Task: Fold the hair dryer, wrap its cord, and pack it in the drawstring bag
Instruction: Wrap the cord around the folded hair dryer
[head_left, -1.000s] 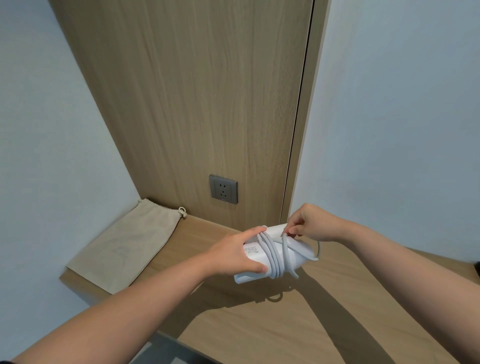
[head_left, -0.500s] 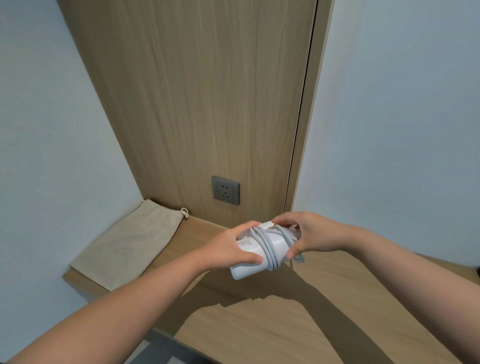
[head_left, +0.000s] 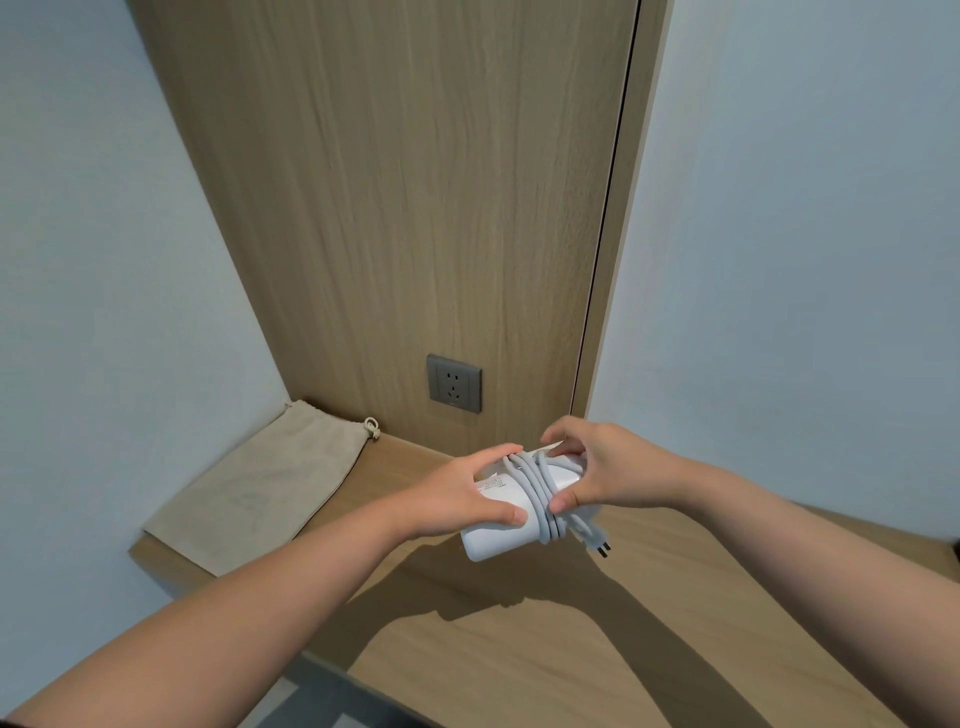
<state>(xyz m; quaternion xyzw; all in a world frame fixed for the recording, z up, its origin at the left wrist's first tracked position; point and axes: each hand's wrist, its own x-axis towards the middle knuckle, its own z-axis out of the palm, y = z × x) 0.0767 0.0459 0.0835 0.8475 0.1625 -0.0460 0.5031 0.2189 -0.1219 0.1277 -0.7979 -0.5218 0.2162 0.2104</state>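
Both hands, left hand (head_left: 457, 496) and right hand (head_left: 605, 467), hold the hard, smooth hair dryer (head_left: 511, 512) by its body, pinning the bendy cord (head_left: 540, 499).

- The left hand (head_left: 457, 496) and right hand (head_left: 605, 470) cover much of the hair dryer (head_left: 506, 525).
- The label print (head_left: 491, 487) is too small to read.

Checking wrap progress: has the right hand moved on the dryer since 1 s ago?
Yes. The right hand has dropped from the top of the hair dryer, farther below the wall socket, now clamping the cord coils.
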